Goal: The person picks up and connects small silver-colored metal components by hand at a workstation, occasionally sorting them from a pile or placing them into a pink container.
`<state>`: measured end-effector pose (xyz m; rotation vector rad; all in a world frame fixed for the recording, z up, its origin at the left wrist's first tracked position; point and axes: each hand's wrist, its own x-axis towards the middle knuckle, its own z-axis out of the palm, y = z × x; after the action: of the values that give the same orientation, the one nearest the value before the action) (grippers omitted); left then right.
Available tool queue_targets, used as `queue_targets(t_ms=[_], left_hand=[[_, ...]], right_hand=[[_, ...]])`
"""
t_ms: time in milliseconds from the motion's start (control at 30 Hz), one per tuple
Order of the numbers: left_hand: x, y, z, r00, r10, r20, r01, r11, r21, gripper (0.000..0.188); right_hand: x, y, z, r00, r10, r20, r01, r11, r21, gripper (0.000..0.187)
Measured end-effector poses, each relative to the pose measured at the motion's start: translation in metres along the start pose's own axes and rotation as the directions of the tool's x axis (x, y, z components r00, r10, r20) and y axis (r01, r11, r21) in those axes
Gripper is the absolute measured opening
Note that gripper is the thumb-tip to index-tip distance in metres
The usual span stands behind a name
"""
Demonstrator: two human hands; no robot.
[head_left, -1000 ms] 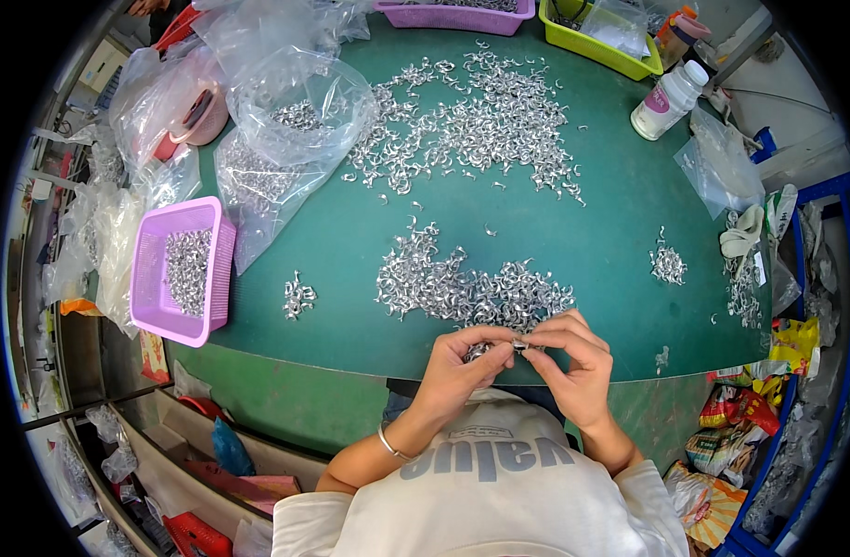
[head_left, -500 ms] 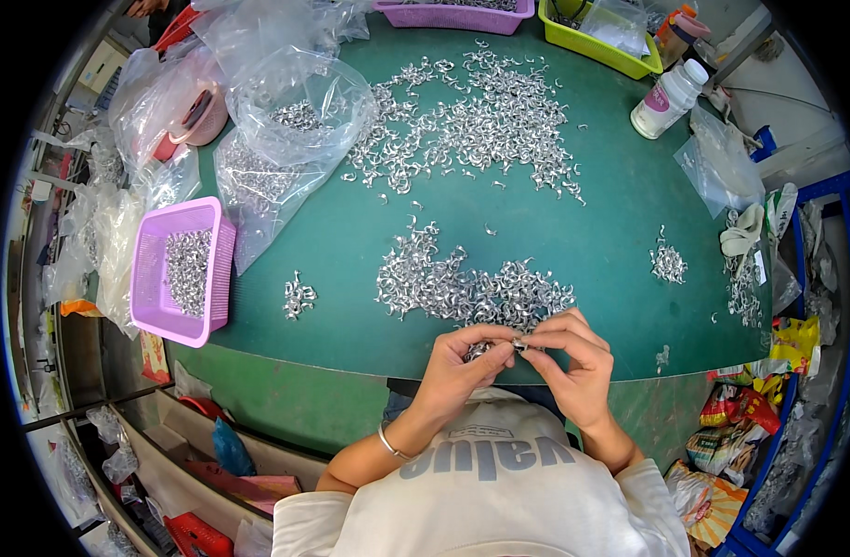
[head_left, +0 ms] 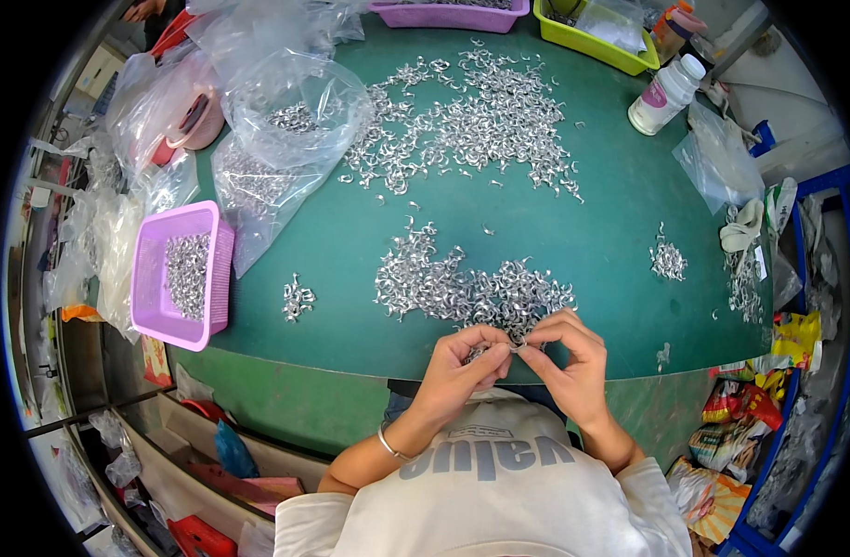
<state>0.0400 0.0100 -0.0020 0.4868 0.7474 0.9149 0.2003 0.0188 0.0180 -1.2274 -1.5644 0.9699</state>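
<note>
Green surface (head_left: 592, 232) carries metal clips (head_left: 462, 283); left hand (head_left: 462, 367) and right hand (head_left: 569, 367) pinch one small clip (head_left: 515, 347) together, fingers closed.

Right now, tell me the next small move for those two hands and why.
Probably finish joining the small metal piece pinched between the left hand and right hand, then drop it aside. Both sets of fingertips meet on it at the near edge of the green table, right beside the nearest pile of silver parts.
</note>
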Motion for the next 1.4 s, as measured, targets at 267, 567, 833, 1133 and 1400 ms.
queue_targets(t_ms=[267, 567, 833, 1133, 1400], left_hand=[[0.011, -0.007, -0.002, 0.973, 0.002, 0.233, 0.036, 0.987, -0.159, 0.018], [0.017, -0.011, -0.007, 0.981, -0.134, 0.144, 0.16, 0.968, -0.191, 0.026], [0.012, -0.011, -0.054, 0.991, -0.121, -0.051, 0.114, 0.985, -0.133, 0.042], [-0.006, 0.009, -0.099, 0.976, -0.084, -0.202, 0.044, 0.98, -0.196, 0.03], [-0.025, 0.011, -0.137, 0.974, -0.039, -0.221, 0.006, 0.989, -0.151, 0.03]], right_hand=[[0.015, 0.04, -0.018, 0.988, 0.151, -0.037, -0.15, 0.989, 0.011, 0.003], [0.068, 0.085, -0.007, 0.978, -0.208, 0.024, 0.173, 0.74, -0.65, 0.008], [0.064, 0.075, 0.016, 0.991, -0.124, 0.057, 0.126, 0.672, -0.73, 0.012], [0.046, 0.045, 0.11, 0.853, -0.206, 0.48, 0.455, 0.743, -0.49, 0.04], [0.038, 0.086, 0.108, 0.876, -0.314, 0.367, 0.48, 0.648, -0.591, 0.03]])
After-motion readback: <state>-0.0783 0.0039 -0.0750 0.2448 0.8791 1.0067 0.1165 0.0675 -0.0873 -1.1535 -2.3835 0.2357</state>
